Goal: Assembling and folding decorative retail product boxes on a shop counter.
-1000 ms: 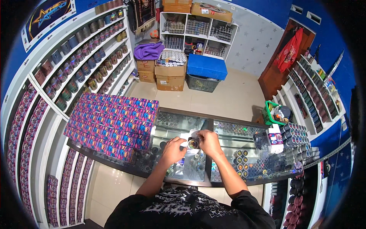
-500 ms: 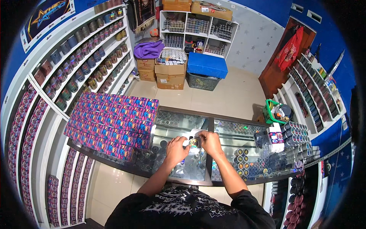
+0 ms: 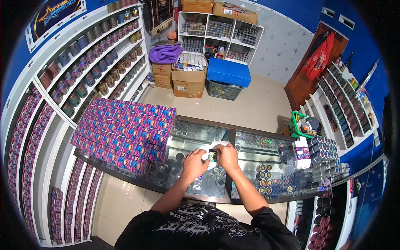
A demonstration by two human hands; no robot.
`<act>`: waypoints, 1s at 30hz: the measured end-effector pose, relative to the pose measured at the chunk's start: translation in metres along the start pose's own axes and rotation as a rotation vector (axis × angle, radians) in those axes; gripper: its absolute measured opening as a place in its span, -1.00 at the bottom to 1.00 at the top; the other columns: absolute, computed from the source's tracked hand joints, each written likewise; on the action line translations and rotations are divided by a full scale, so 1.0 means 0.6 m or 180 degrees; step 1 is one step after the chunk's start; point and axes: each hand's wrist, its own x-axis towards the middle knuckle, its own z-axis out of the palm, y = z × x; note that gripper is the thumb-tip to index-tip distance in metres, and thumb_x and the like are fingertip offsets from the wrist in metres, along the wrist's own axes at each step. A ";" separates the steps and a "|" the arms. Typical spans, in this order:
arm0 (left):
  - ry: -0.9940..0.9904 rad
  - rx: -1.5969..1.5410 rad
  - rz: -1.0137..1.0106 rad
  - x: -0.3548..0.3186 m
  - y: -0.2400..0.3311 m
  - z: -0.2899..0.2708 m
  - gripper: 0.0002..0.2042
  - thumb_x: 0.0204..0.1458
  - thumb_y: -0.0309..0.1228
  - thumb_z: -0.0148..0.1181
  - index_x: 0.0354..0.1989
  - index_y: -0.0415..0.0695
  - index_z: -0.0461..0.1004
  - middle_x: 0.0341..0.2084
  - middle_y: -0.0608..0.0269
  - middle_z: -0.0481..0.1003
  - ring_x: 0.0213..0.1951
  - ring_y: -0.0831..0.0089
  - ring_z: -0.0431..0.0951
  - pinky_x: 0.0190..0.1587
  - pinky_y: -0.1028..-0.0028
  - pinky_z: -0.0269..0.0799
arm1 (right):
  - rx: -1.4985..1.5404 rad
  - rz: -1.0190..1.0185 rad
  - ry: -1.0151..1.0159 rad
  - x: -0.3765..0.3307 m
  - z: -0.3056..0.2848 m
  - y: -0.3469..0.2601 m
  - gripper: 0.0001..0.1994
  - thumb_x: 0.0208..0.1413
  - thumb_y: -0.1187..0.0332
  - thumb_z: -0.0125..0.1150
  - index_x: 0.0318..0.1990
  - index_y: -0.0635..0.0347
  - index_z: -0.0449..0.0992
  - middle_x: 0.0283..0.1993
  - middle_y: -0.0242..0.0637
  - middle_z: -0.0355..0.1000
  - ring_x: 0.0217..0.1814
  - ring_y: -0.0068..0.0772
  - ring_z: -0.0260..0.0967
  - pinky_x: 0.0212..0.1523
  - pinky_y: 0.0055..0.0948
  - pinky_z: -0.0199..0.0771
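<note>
Working over a long glass-topped counter with a dark frame point(image 3: 228, 189), two bare hands meet about midway along it, just left of the dark bar between its two panes. Between them is one small round dark-rimmed piece with a bright multicoloured face point(image 3: 212, 156). The left hand point(image 3: 194, 165) arches at its left side, fingers bent; the right hand point(image 3: 227, 157) bunches its fingertips at the upper right rim. The pieces are too small here to tell what either hand pinches. One white flap-like piece point(image 3: 220, 143) shows just beyond the right fingertips.

At the counter's left end, one broad block of pink-and-blue printed boxes point(image 3: 125, 133) repeats a single label design. Toward the right end lies one white pack with a pink-and-blue label point(image 3: 301, 152), just left of stacked round spools point(image 3: 324, 146). In the right pane, dark discs with gold centres point(image 3: 265, 179) form two columns. By the far edge, near the right corner, is one green plastic basket point(image 3: 294, 126).

Pale lettering covers the black shirt point(image 3: 208, 227); one wall banner point(image 3: 56, 16) carries a star emblem and large lettering.
</note>
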 end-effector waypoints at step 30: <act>0.0097 0.0028 0.0032 -0.001 0.010 -0.006 -0.69 -0.16 -0.33 0.36 -0.22 -0.12 0.53 -0.31 0.08 0.52 -0.20 0.06 0.54 -0.15 0.19 0.43 | 0.0454 -0.0313 0.0089 -0.015 -0.044 0.003 -0.79 -0.22 0.66 0.07 -0.44 0.27 0.60 -0.30 -0.12 0.54 -0.16 -0.04 0.44 -0.04 -0.21 0.42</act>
